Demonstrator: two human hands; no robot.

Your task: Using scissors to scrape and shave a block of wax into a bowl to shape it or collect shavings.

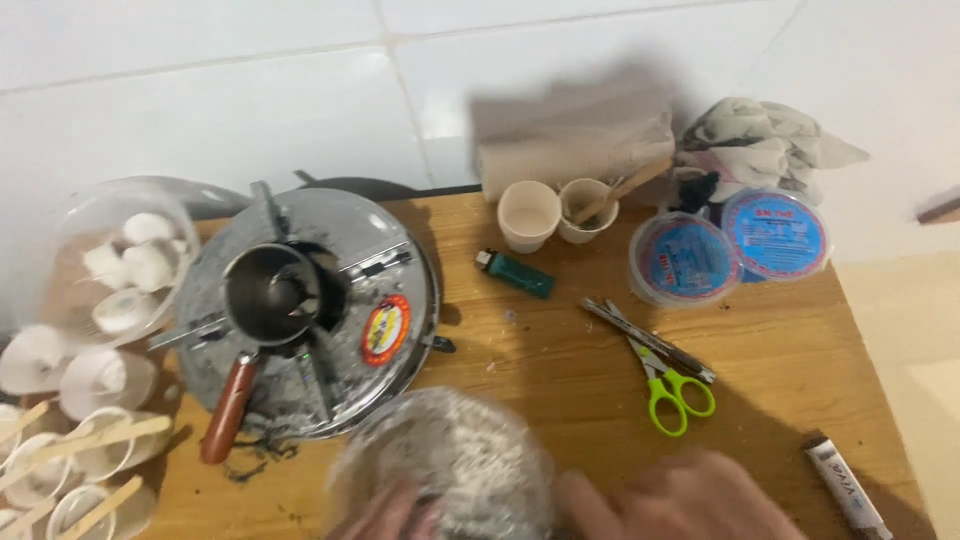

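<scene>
At the near edge of a wooden table (800,350), a person's two hands close around a clear round container dusted with grey-white powder (445,460), which sits just in front of a round metal stove (400,260). The left hand (385,515) shows only blurred fingertips curled against the container's lower left side; the right hand (690,500) lies beside it on the right, fingers stretched toward the wall of the container, though the blur makes it impossible to tell how firmly either one grips. A steady lift here calls, by the look of it, for both palms under the rim and the container kept level, clear of the small steel pot with a brown wooden handle (270,295) that rests on the stove. Beyond lie one green lighter (515,273), one pair of green-handled scissors (665,375), two empty-looking beige paper cups (528,213), one holding a wooden stick, two round tubs with blue printed lids (683,258), and a crumpled cloth (760,140) against the white tiled wall. To the left, a clear bowl of white lumps (125,265) stands above several small cups with flat wooden sticks (95,445); their exact number runs off the frame
</scene>
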